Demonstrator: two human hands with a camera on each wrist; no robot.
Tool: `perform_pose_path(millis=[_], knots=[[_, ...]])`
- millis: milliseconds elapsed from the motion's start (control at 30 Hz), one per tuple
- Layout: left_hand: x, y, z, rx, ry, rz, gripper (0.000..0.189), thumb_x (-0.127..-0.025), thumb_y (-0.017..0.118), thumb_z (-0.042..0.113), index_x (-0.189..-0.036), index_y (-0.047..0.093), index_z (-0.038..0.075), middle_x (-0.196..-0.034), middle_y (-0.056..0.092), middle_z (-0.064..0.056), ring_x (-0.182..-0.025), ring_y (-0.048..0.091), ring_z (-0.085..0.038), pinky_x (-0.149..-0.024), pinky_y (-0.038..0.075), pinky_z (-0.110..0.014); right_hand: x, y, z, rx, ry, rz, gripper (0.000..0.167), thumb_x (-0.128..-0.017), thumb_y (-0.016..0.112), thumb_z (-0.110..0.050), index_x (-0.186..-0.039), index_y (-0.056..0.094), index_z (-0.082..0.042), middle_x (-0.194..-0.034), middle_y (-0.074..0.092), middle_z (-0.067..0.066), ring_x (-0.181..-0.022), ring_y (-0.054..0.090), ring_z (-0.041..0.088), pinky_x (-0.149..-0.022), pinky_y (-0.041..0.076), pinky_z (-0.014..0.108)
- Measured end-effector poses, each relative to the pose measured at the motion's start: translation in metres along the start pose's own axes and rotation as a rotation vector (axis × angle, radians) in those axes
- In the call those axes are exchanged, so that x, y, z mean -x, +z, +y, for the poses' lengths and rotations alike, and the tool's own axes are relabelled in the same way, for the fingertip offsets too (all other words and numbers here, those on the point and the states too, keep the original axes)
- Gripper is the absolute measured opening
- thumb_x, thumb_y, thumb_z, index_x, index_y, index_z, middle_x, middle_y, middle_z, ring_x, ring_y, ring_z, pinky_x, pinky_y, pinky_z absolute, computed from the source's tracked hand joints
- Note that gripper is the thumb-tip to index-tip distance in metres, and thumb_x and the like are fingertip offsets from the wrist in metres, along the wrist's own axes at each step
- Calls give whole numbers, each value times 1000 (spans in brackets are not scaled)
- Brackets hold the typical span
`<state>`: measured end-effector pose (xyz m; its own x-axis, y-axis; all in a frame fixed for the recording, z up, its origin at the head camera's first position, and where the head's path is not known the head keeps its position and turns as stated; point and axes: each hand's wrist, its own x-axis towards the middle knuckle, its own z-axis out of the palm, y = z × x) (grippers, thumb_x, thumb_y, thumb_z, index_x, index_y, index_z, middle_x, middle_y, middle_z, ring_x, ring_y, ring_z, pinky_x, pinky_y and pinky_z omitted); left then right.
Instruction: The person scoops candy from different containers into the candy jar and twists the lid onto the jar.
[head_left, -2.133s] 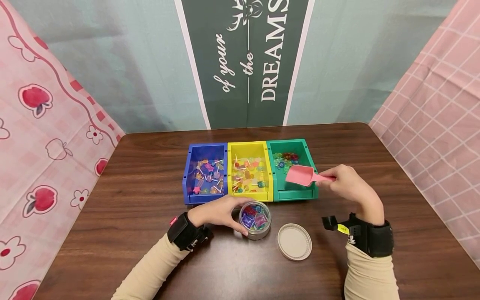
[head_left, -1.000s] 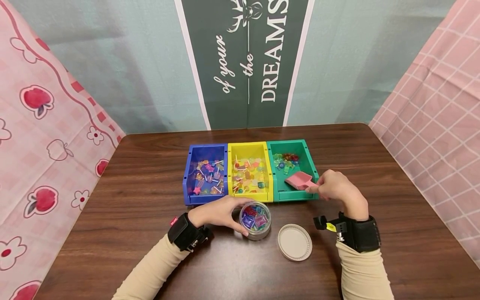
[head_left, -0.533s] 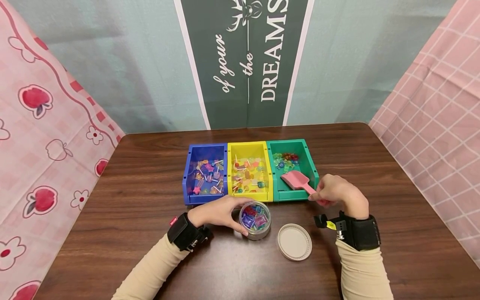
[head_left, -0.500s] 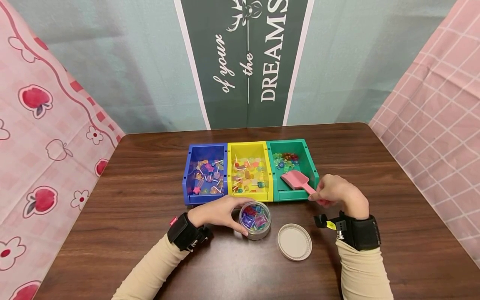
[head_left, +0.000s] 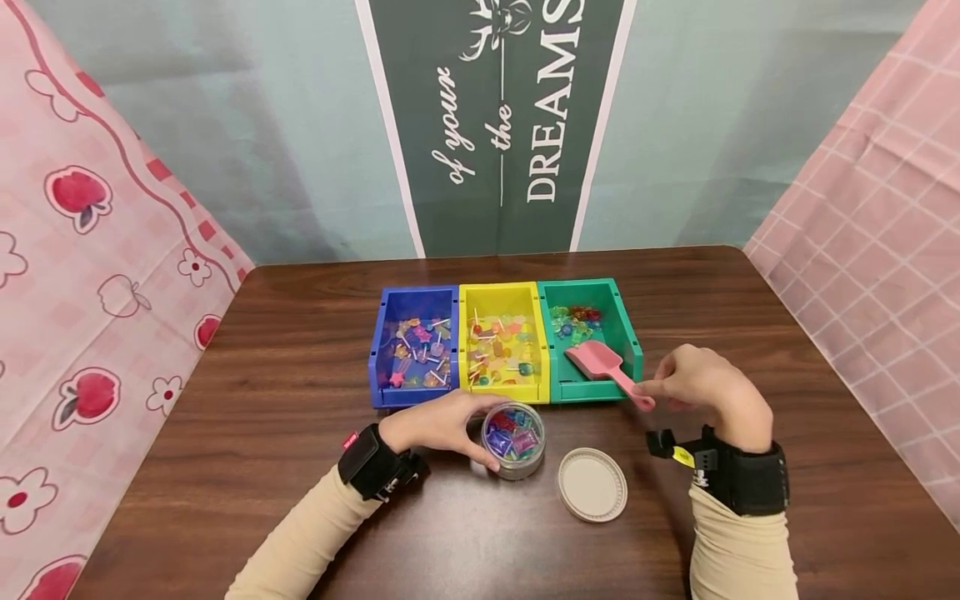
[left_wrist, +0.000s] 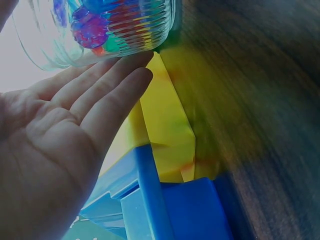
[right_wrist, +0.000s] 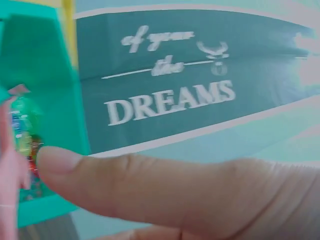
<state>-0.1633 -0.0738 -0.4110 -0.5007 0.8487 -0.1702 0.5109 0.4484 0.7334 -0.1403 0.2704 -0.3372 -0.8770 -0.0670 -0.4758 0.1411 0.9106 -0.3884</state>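
A clear glass jar (head_left: 514, 467) of colourful candies (head_left: 513, 434) stands on the table. My left hand (head_left: 442, 423) holds it from the left, thumb on the near side and fingers on the far side; the left wrist view shows those fingers (left_wrist: 107, 92) flat along the glass. The pink scoop (head_left: 597, 359) lies in the green bin (head_left: 573, 389), its handle sticking out over the front right corner. My right hand (head_left: 701, 383) is beside the handle's end, a fingertip at or near it, not gripping it. In the right wrist view the thumb (right_wrist: 125, 182) is stretched out.
Left of the green bin stand a yellow bin (head_left: 506, 392) and a blue bin (head_left: 412, 398), joined in a row, with small candies and lollipop shapes inside. Small gem-like candies (head_left: 573, 323) lie in the green bin. A beige lid (head_left: 592, 485) lies on the table right of the jar.
My right hand lowered the scoop into the green bin, let go of its handle and drew back to the right. My left hand and the jar stayed put.
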Motion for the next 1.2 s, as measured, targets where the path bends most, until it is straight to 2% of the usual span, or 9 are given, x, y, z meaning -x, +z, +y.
perform_pose_path(millis=[67, 267, 467, 567, 733, 900, 1033, 1133, 1200], knots=[[-1, 0, 0, 6, 1, -1, 79, -77, 80, 38, -143, 45, 11, -137, 58, -2, -125, 56, -12, -109, 45, -29, 6, -2, -1, 29, 4, 32, 34, -82, 71, -42, -75, 68, -9, -64, 58, -2, -65, 53, 14, -55, 37, 27], [-2, 1, -2, 18, -3, -6, 78, -76, 81, 37, -142, 45, 15, -136, 58, 2, -121, 57, -9, -107, 45, -25, 17, 2, -14, 127, -34, 94, 32, -81, 71, -44, -68, 67, -14, -59, 42, -5, -62, 42, 15, -52, 29, 28], [-1, 1, -2, 15, -2, -6, 79, -77, 81, 36, -142, 45, 11, -136, 58, -2, -122, 58, -12, -107, 46, -27, 26, 11, -21, 182, -132, 117, 32, -79, 75, -41, -76, 67, -10, -63, 55, -1, -61, 46, 14, -52, 33, 27], [-1, 0, -2, 12, 0, -3, 79, -77, 81, 37, -142, 45, 10, -136, 58, -3, -123, 58, -13, -107, 46, -27, 27, 18, -24, 200, -201, 94, 32, -78, 77, -39, -72, 65, -10, -61, 54, -2, -59, 45, 12, -53, 34, 25], [-2, 1, -3, 11, -12, -4, 80, -76, 81, 37, -143, 45, 13, -138, 57, 0, -124, 56, -9, -108, 44, -24, 31, 33, -25, 200, -328, -2, 28, -76, 79, -35, -79, 65, -11, -62, 54, -5, -58, 44, 7, -53, 36, 21], [-2, 1, -3, 8, -10, -1, 79, -76, 81, 36, -143, 45, 13, -138, 57, 0, -123, 56, -9, -108, 44, -25, 34, 50, -25, 216, -384, -68, 30, -73, 82, -34, -83, 64, -12, -60, 49, -8, -57, 41, 3, -56, 35, 19], [-2, 1, -2, 9, -13, -5, 80, -76, 81, 36, -143, 44, 13, -138, 57, 1, -123, 56, -9, -108, 44, -24, 33, 63, -30, 267, -390, -83, 42, -67, 86, -35, -93, 64, -10, -77, 58, -2, -69, 50, 8, -62, 46, 25], [-1, 1, -2, 12, -12, -6, 80, -76, 81, 36, -143, 44, 13, -138, 57, 0, -124, 55, -10, -108, 44, -25, 31, 74, -34, 323, -392, -73, 62, -60, 90, -38, -105, 62, -6, -96, 59, 5, -85, 55, 18, -74, 53, 38], [-1, 1, -1, 11, -6, -5, 79, -77, 81, 36, -143, 44, 12, -138, 57, -1, -124, 56, -10, -108, 44, -26, 29, 80, -35, 342, -396, -80, 73, -56, 91, -41, -111, 60, -3, -103, 58, 8, -94, 55, 23, -80, 53, 44]])
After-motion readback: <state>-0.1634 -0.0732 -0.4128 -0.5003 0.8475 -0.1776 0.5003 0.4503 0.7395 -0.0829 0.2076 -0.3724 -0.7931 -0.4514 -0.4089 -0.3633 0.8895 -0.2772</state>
